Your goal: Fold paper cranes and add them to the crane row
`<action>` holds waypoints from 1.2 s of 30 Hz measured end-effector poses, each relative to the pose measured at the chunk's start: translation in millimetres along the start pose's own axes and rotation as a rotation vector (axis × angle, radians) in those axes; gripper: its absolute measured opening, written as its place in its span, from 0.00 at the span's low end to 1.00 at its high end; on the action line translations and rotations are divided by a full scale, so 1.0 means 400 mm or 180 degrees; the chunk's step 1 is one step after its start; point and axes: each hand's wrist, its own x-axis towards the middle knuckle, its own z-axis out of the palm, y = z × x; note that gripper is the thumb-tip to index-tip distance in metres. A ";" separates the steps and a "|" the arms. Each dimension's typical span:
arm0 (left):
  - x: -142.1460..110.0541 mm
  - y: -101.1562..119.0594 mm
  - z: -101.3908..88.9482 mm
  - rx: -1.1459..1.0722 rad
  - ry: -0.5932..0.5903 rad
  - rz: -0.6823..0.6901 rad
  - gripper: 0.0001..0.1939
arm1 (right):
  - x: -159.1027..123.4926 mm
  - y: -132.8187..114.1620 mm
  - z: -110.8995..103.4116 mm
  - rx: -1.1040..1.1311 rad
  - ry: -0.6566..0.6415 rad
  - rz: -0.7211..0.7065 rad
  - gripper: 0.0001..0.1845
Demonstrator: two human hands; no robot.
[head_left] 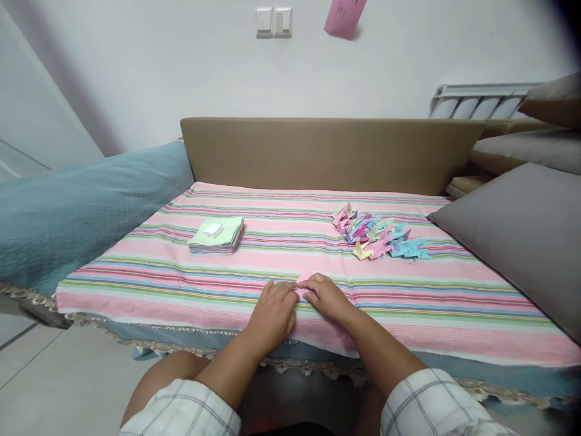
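Note:
A small folded piece of pink paper lies on the striped cloth, partly hidden under my fingers. My left hand presses on its left side, fingers bent and close together. From the right, my right hand pinches the paper with thumb and forefinger, and the two hands almost touch. Beyond them to the right sits a cluster of folded paper cranes in pink, purple, green, yellow and blue. Off to the left is a stack of square coloured paper, green on top, with a small white block resting on it.
The striped cloth covers a sofa seat with a brown backrest. A blue-covered armrest bounds the left side. Grey cushions are piled on the right. Light switches and a pink paper note are on the wall.

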 end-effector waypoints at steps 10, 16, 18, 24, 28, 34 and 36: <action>-0.004 0.009 0.053 0.0155 -0.0154 0.0219 0.21 | 0.003 0.012 -0.030 0.0548 -0.0032 0.0153 0.18; 0.002 0.025 0.061 0.0234 -0.0259 0.0092 0.25 | 0.000 0.012 -0.023 0.0574 0.0005 0.0068 0.17; 0.006 0.032 0.057 0.0257 -0.0346 0.0035 0.24 | 0.000 0.013 -0.020 0.0545 0.0031 0.0032 0.17; 0.010 0.045 0.046 0.0343 -0.0444 -0.0049 0.18 | 0.003 0.022 -0.020 0.0412 0.0160 0.0236 0.18; 0.008 0.046 0.048 0.0361 -0.0437 -0.0086 0.19 | 0.001 0.037 -0.030 0.0274 0.0264 0.0588 0.16; 0.010 0.044 0.046 0.0371 -0.0486 -0.0082 0.19 | 0.002 0.061 -0.041 0.0539 0.0551 0.1270 0.14; 0.009 0.044 0.046 0.0373 -0.0478 -0.0076 0.20 | 0.004 0.069 -0.042 0.0567 0.0609 0.1408 0.15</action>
